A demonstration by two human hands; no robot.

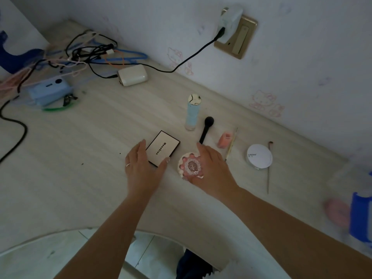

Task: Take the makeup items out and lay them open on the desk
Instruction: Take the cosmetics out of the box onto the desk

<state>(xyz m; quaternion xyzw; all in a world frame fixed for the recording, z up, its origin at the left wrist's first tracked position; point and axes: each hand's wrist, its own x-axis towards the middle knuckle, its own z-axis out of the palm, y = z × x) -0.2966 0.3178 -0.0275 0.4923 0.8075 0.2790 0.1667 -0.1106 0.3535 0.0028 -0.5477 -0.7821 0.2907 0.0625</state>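
Note:
Makeup items lie on the pale desk [84,150]. My left hand [142,168] rests with straight fingers on the near edge of a white rectangular palette [163,147] with a black rim. My right hand [211,170] holds a round pink scalloped compact [190,165], fingers curved along its right side. Behind them stand a light blue bottle [192,113], a black brush [206,128] and a small pink item [224,139]. A round white compact [259,159] and two thin sticks [231,146] [269,168] lie to the right.
A tangle of cables [86,51], a white charger [132,75] and a blue device [50,90] fill the desk's far left. A wall socket [234,33] is above. A blue and pink object [354,214] sits blurred at the right edge. A round mirror [60,256] lies near me.

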